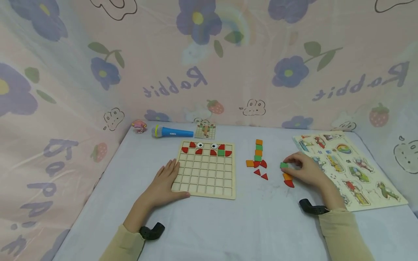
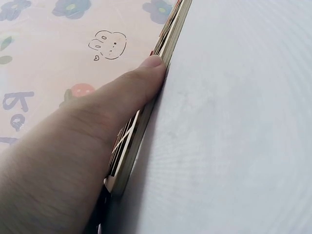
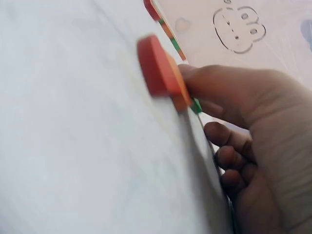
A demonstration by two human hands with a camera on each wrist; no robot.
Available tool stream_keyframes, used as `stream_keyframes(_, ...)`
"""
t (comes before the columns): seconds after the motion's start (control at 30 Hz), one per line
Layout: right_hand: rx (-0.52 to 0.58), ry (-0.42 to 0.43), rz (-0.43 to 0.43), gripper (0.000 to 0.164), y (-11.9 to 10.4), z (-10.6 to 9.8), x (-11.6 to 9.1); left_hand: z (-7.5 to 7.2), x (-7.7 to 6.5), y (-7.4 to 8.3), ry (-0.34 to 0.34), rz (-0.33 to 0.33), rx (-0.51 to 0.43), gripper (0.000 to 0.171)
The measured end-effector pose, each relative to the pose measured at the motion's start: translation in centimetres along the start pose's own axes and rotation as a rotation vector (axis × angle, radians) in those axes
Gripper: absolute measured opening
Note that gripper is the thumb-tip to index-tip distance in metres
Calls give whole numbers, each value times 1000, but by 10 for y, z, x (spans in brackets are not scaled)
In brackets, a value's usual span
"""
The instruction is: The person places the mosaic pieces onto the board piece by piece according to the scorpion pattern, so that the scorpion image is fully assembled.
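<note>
A wooden grid board lies flat with red tiles, a green tile and two eye tiles in its upper rows. My left hand rests at its lower left corner, fingers straight along the left side; in the left wrist view the thumb touches the near edge. Between thumb and fingers, my right hand pinches a green square tile. Just below it lie an orange tile and a red quarter-round tile, seen close up in the right wrist view.
Between board and right hand stands a column of orange and green tiles, with red pieces below. A pattern card, blue toy microphone and pink figurine are at the back. A picture sheet lies at the right.
</note>
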State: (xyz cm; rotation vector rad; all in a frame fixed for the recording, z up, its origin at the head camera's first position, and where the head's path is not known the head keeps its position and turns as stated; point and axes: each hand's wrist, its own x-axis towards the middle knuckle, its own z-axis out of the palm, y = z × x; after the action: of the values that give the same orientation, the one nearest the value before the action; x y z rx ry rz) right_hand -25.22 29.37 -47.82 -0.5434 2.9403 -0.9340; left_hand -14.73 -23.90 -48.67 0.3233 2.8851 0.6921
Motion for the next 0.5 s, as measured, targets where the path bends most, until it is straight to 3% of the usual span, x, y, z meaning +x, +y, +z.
stream_keyframes(0.17, 4, 23, -44, 21, 6, -3, -4, -1, 0, 1, -1, 1, 6, 129)
stream_keyframes(0.5, 3, 13, -59, 23, 2, -4, -3, -1, -1, 1, 3, -2, 11, 129)
